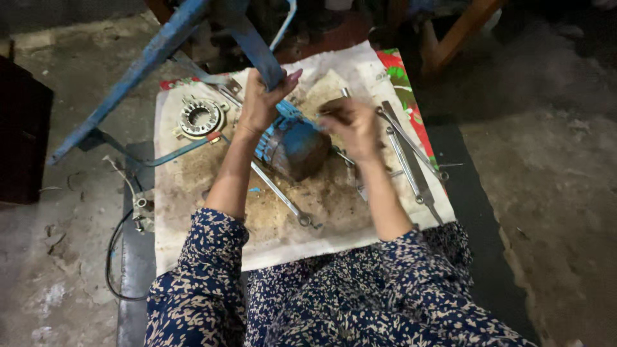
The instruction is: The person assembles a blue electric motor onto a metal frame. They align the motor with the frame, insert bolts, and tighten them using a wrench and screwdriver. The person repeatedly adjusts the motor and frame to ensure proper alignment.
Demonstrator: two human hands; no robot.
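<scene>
On the stained cloth [193, 218], from the left, I see a metal ring part [200, 118], then my left hand [262, 101] closed around the blue bar [254, 45] above the blue motor [292, 146]. My right hand [352, 125] pinches a thin tool at the motor, wrenches [411, 154] lying beyond; if the bar grip loosens, I reckon the motor could roll off.

A rough, dusty concrete floor [553, 167] lies in dim light, with a dark mat [472, 212] spread across it.

Both forearms reach forward, left hand [260, 103] with fingers curled closed, right hand [353, 125] loosely clenched, knuckles up.
</scene>
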